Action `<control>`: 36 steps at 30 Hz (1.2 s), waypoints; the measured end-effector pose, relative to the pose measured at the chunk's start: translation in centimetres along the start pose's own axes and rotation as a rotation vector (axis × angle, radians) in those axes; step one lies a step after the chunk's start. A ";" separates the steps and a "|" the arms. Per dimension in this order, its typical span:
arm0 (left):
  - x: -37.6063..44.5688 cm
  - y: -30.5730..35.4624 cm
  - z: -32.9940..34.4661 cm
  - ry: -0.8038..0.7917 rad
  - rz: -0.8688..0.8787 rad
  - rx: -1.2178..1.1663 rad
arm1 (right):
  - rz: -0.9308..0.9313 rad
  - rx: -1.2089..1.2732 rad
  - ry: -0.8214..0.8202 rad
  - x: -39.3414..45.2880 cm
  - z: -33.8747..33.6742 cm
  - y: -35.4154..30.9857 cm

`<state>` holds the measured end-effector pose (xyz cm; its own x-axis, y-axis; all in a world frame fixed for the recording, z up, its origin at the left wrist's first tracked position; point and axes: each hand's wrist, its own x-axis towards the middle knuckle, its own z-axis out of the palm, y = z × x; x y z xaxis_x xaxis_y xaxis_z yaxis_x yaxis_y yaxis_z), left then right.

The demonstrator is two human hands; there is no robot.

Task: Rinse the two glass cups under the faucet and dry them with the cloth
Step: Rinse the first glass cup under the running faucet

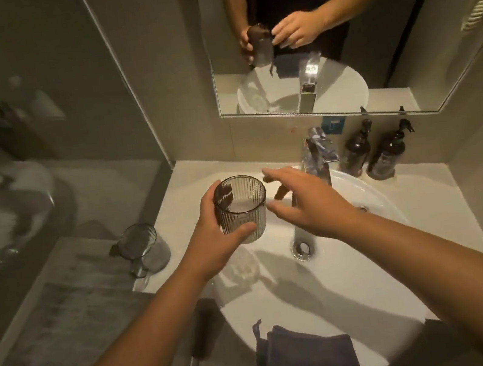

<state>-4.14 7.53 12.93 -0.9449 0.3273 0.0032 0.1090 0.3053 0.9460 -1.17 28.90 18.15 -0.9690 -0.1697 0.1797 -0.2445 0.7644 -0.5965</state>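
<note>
Two ribbed smoked-glass cups: one (pixel 242 208) upright at frame centre, gripped by the left hand (pixel 210 236) over the white round basin (pixel 392 269); one (pixel 142 247) lying left on the counter. Right hand (pixel 307 200) spread, empty, near the chrome faucet (pixel 317 163). One grey cloth (pixel 307 354) drapes the basin's lower rim.

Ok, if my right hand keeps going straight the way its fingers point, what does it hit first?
Probably the faucet: the open right hand points up and away toward it, past the glass cup in the left hand. Depth is unclear.

Ribbed clear glass cup (pixel 241 206); second glass cup (pixel 141 242) alike; glossy white basin (pixel 383 255); shiny metal faucet (pixel 318 160); soft matt cloth (pixel 307 355); smooth pale counter (pixel 177 190).
</note>
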 end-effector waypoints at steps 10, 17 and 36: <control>-1.2 -3.1 -7.0 -0.011 -0.103 0.014 | 0.135 0.254 -0.295 4.8 8.4 -2.9; -0.7 -6.3 -9.6 0.107 -0.214 -0.081 | 0.085 0.195 -0.293 8.8 14.4 -3.8; 2.8 -12.3 -4.9 0.212 -0.456 0.044 | 0.200 -0.382 -0.482 13.1 19.5 0.5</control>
<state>-9.67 0.32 2.93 -0.9407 -0.0358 -0.3373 -0.3212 0.4137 0.8519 -14.73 14.95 4.96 -0.9236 -0.1931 -0.3310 -0.1132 0.9627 -0.2458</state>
